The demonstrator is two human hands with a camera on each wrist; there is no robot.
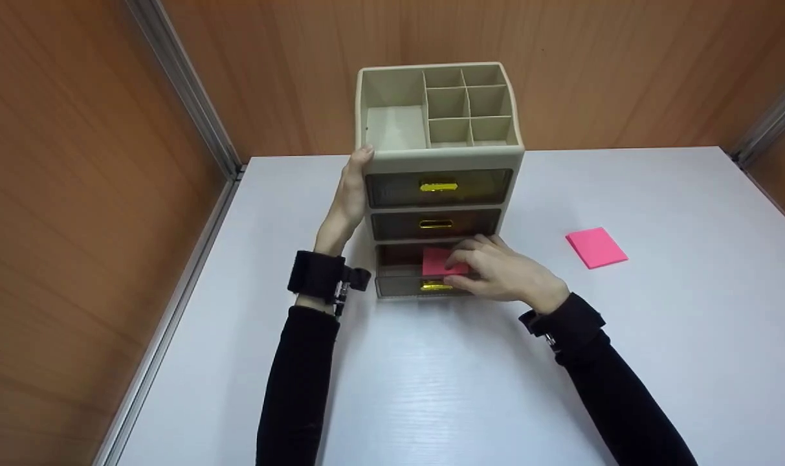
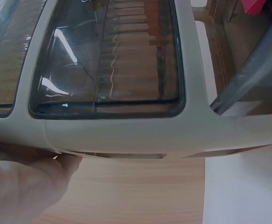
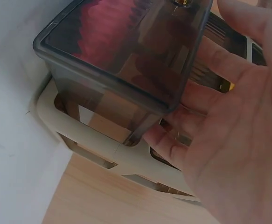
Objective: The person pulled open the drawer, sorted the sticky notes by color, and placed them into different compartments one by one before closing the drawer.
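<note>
Pink sticky pad (image 1: 439,260), frame centre, pinched in right hand (image 1: 496,272) over open bottom drawer (image 1: 408,285). Left hand (image 1: 348,197) lies flat on organizer (image 1: 437,162) side. Risk: pad catches the middle drawer's edge, or a push slides the organizer on the bench (image 1: 431,388).

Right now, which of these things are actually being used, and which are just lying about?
In use:
- drawer organizer, steadied by the left hand
- open bottom drawer
- pink sticky pad under the right hand

Lying about:
- second pink pad on the white table
- two closed upper drawers
</note>
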